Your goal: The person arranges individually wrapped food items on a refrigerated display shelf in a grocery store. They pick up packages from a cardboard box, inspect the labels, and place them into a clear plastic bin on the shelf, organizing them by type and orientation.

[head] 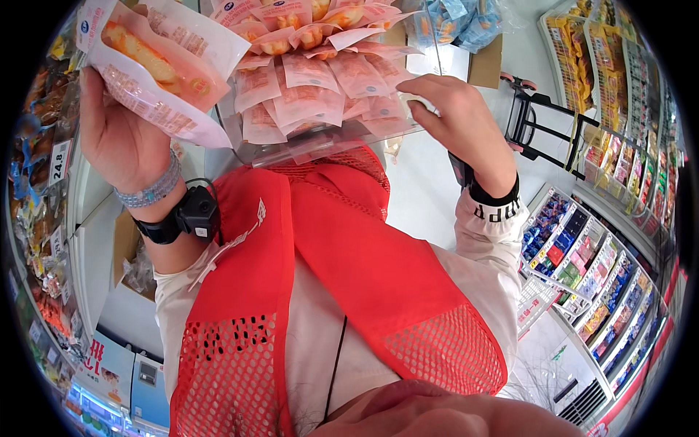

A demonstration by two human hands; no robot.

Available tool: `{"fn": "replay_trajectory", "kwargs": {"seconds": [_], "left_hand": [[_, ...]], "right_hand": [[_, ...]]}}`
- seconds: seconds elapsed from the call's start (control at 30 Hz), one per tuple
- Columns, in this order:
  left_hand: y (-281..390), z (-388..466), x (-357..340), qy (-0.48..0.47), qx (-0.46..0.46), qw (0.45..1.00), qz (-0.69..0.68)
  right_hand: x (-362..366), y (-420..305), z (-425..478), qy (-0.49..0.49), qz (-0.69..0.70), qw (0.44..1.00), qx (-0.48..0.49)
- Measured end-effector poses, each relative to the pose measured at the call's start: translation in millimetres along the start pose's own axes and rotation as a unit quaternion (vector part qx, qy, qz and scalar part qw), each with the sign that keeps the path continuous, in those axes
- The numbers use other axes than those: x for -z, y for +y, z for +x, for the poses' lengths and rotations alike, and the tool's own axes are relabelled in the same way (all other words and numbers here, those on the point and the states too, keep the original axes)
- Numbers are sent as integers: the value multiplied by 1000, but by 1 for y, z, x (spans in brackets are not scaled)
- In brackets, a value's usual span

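Note:
My left hand [123, 139], palm turned up, holds a pink-and-white snack pouch [158, 76] whose clear window shows orange-red food. Another pouch seems to overlap it; how many are in the hand cannot be told. Before my chest is a clear plastic bin [317, 150] heaped with similar pouches [311, 90]. Some lie flat near its front wall, and others stand with their food side showing farther back. At the bin's right side is my right hand [461, 114], its fingers bent at the edge of the pouches. Whether its fingertips grip the rim or a pouch is unclear.
Open cardboard boxes stand at the lower left [134, 251] and upper right [486, 63], near blue plastic-wrapped packets [464, 22]. A black folding hand cart [543, 128] lies to the right. Shelves of packaged goods [595, 284] line the right, with hanging packets [41, 240] at left.

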State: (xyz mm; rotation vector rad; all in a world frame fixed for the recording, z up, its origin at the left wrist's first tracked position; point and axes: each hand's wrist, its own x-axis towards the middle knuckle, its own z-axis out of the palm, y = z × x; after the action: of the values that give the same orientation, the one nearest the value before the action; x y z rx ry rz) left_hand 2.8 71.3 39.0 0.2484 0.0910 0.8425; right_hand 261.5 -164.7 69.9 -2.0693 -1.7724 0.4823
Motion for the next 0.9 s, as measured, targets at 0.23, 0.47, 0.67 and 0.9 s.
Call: {"fn": "replay_trajectory", "kwargs": {"seconds": [0.23, 0.47, 0.67, 0.9], "left_hand": [[-5, -6, 1, -14, 12, 1000, 9], [1, -4, 10, 9, 26, 1000, 3], [-3, -7, 3, 9, -22, 997, 80], [-4, -4, 8, 107, -49, 985, 129]], "right_hand": [[-10, 0, 12, -226, -281, 931, 45], [-28, 17, 16, -193, -327, 911, 163], [-40, 26, 19, -121, -310, 933, 135], [-35, 24, 29, -27, -315, 942, 109]]}}
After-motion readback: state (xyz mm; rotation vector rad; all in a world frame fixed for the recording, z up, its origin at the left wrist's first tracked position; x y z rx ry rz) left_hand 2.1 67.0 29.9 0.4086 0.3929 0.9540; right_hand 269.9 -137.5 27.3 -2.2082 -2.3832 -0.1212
